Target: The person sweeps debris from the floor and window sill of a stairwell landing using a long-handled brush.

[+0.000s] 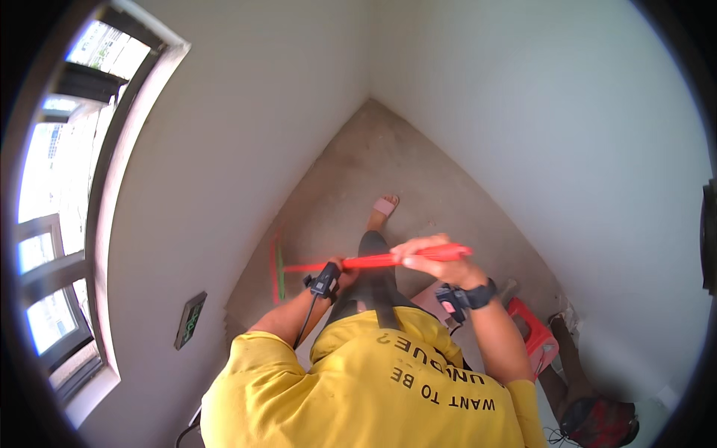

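A long red handle (372, 261) runs across in front of my legs, tilted towards the floor on the left. At its far end is a narrow red and green head (280, 266), low near the left wall; motion blur hides whether it is a broom or a floor squeegee and whether it touches the floor. My right hand (434, 260) is wrapped around the handle close to its thick upper end. Lower on the shaft, my left hand (347, 273) also grips it, partly hidden behind the black device strapped to that wrist.
Two pale walls meet at a corner ahead, above a bare concrete floor (386, 140). One foot in a pink slipper (384, 206) stands forward. Windows (61, 185) and a sign (190, 320) are on the left wall. Behind right are a red plastic object (529, 330) and another person (596, 417).
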Motion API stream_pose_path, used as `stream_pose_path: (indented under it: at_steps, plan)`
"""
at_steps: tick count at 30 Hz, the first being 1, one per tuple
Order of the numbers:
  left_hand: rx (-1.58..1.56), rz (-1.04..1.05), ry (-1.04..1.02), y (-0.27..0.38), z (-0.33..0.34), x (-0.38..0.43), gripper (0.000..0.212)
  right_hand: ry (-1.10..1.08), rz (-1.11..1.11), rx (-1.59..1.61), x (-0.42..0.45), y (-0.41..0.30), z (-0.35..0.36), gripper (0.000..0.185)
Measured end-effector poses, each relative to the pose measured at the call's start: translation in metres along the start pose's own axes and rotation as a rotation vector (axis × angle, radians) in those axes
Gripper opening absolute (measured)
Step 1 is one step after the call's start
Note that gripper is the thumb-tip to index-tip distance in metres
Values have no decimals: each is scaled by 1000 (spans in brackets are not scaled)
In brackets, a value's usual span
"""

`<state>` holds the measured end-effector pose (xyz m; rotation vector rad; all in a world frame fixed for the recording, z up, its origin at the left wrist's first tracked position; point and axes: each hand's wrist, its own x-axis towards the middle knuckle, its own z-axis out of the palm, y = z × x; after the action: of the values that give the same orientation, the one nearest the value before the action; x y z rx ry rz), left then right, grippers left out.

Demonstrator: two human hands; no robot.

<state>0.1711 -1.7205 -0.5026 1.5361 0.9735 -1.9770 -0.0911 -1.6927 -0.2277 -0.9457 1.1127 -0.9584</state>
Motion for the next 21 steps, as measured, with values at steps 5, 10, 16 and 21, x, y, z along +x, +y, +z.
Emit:
stream_pose_path:
  at_steps: [5, 10, 16, 21]
  plan:
    - [-50, 129, 174, 50, 46, 9, 14, -95, 78, 70, 84, 34, -14, 9]
    - [71, 87, -10, 20, 151, 73, 12, 106, 3, -40, 108, -44, -85, 7]
    - [425, -36, 3, -104, 311, 39, 11, 437, 28, -131, 67, -117, -164, 5]
    - [735, 62, 67, -150, 336, -23, 12, 606, -37, -137, 29, -137, -144, 5]
